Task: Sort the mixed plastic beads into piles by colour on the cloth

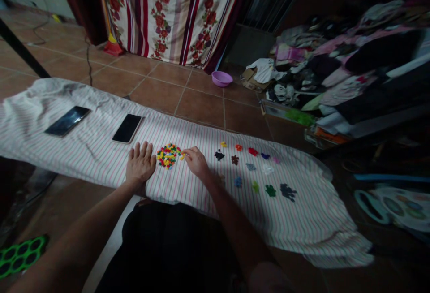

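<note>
A mixed pile of small coloured pieces (168, 156), red, yellow, green and white among them, lies on the striped cloth (198, 194). Just left of the pile, my left hand (141, 163) rests flat on the cloth with its fingers stretched out. My right hand (196, 161) is at the pile's right edge, thumb and fingers pinched at a small yellow piece (182, 156). Farther right are little one-colour heaps, such as black pieces (219, 154), red pieces (252, 151), brown pieces (234, 160), green pieces (270, 190) and dark grey pieces (288, 191). My right forearm partly covers a tan heap.
Two phones, a dark one (67, 121) and a pale-edged one (127, 128), lie on the cloth to the left. Beyond the table are a purple basin (221, 78), a flowered curtain (168, 15) and heaped clothes (336, 60). A green rack (23, 255) is at lower left.
</note>
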Available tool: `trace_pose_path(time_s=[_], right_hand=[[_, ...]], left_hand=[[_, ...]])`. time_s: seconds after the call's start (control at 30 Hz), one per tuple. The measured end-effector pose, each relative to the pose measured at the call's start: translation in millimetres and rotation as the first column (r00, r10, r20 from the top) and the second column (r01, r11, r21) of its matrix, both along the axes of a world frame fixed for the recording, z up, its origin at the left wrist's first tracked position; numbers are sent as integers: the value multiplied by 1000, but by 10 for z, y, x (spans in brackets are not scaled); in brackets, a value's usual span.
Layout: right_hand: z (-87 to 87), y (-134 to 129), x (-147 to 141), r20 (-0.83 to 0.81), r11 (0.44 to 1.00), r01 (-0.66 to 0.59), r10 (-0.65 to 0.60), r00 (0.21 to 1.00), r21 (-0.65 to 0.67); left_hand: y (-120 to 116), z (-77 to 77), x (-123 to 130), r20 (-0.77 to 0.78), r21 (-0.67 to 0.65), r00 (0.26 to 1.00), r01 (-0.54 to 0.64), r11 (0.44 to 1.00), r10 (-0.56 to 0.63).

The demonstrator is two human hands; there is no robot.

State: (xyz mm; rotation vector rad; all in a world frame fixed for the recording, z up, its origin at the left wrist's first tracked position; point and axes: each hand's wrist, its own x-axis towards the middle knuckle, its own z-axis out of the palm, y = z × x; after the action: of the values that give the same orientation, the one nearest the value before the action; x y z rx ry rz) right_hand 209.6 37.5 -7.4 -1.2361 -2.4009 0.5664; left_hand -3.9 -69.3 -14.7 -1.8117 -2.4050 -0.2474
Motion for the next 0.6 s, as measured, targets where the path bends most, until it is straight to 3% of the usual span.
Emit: trace_pose_path(time_s=[0.27, 0.6], right_hand=[[-34, -26, -43, 96, 999, 4, 0, 995, -41], [-85, -120, -139, 107, 994, 75, -82, 991, 75]], left_hand=[[-1, 42, 22, 25, 19, 1000, -14, 1000, 14], [-3, 6, 12, 29, 32, 1000, -13, 999, 12]])
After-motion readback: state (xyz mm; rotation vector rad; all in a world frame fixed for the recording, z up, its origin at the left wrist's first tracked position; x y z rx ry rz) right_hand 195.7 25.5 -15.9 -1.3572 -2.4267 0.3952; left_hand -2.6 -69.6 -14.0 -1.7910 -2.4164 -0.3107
